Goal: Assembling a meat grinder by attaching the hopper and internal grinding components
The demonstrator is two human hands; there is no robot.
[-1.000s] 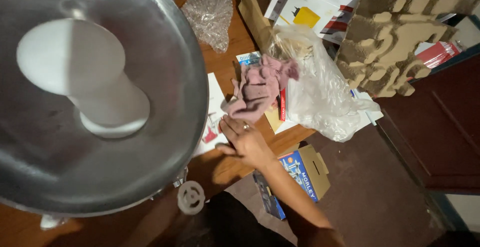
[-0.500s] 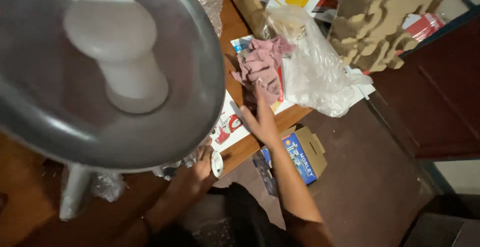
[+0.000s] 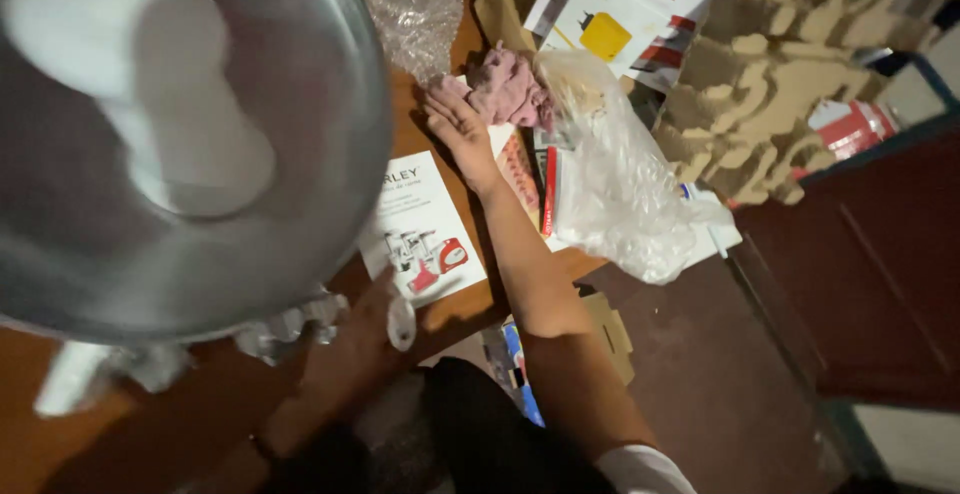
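Right hand [image 3: 458, 126], fingers spread flat, touches one pink cloth [image 3: 505, 86] at its one o'clock. Left hand [image 3: 352, 339] grips one white ring-shaped part [image 3: 401, 322], with one illustrated manual [image 3: 425, 226] at twelve o'clock under the steel bowl [image 3: 300, 154].

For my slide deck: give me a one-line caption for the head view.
Right hand reaches to a pink cloth on the wooden table; left hand sits beneath a large steel bowl.
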